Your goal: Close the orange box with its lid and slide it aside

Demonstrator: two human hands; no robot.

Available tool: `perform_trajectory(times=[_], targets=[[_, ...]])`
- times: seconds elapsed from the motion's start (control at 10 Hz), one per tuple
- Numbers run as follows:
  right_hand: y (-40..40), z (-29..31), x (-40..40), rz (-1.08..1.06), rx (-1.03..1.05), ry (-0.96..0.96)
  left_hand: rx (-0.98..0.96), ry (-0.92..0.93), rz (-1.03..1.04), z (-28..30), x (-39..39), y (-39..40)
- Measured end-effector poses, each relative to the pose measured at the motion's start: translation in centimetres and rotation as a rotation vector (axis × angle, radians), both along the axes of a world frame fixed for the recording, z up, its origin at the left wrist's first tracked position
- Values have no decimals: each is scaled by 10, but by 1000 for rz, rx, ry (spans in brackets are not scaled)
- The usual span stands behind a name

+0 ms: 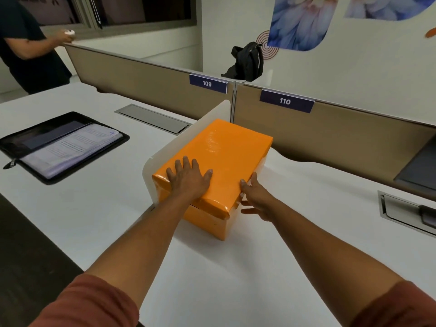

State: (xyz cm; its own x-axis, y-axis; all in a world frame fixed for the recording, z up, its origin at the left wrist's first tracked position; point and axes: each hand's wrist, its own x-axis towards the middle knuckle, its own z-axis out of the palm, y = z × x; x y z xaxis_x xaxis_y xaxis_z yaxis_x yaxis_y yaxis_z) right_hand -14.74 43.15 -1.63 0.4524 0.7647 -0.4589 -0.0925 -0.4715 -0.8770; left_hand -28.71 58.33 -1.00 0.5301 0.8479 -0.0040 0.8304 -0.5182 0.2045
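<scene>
box (pixel 207 223) long axis runs toward far tabletop edge | left hand (pixel 188 179) flat, fingers spread on lid (pixel 221 159) | right hand (pixel 256 199) open at lid's right edge, nearer

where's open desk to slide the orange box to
Bare desk runs right of the orange box, out to the cable tray, and in front of it between the forearms. Left is tight: the white divider hugs that side, with the folder beyond.

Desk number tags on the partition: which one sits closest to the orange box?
The tag reading 110, right of the partition post; tag 109 sits left, farther from the orange box.
</scene>
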Motion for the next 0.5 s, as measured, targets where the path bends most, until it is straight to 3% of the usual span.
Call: perform_trajectory(times=[0.1,0.2,0.3,0.5], targets=[[-4,3,1,7,-6,-34,-28,-3,-20,1,-5,3],[-16,-1,3,-21,-28,-222,-4,-36,-26,0,-3,-3],[-38,-3,10,19,-103,-605,-7,-131,-89,1,4,-19],[-97,8,46,-20,-191,-1076,22,-426,-250,25,38,-64]])
